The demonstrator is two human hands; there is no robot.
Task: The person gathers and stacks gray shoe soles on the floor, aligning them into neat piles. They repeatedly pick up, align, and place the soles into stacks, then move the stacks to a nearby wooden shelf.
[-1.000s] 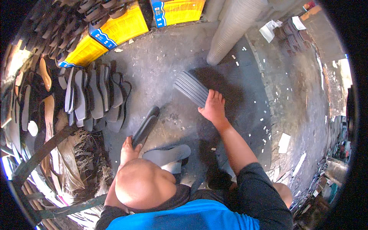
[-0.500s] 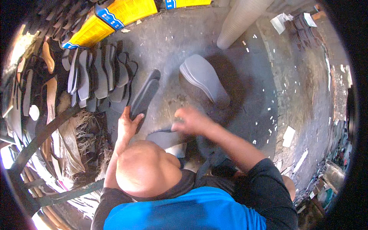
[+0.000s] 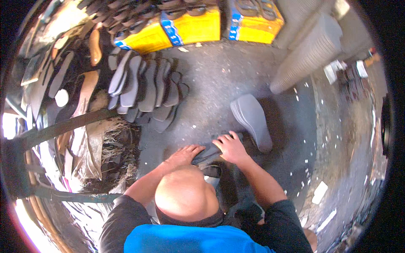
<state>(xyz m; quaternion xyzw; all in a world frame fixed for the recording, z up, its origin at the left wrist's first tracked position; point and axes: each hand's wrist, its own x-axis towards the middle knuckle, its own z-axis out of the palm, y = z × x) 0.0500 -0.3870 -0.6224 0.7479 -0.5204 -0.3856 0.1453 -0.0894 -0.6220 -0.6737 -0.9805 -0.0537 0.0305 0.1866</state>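
Dark grey shoe soles (image 3: 207, 152) lie crosswise just beyond my bare knee, with a hand at each end. My left hand (image 3: 184, 155) grips their left end, its fingers laid over the top. At the right end, my right hand (image 3: 230, 147) is closed around them, thumb and fingers over the upper side. How many soles are in my hands cannot be made out, and their undersides are hidden. Right of my right hand, a neat stack of lighter grey soles (image 3: 255, 120) rests on the floor.
Rows of grey soles (image 3: 147, 86) lean together on the left. Yellow and blue boxes (image 3: 192, 29) carry sandals at the back. A tall ribbed column of stacked pieces (image 3: 310, 52) stands at the back right. A dark bar (image 3: 69, 126) crosses the left side, and white scraps dot the floor.
The dark sole in my left hand has come down from its upright tilt to lie crosswise near my knee. My right hand, blurred before, now grips the other end. The view has shifted.
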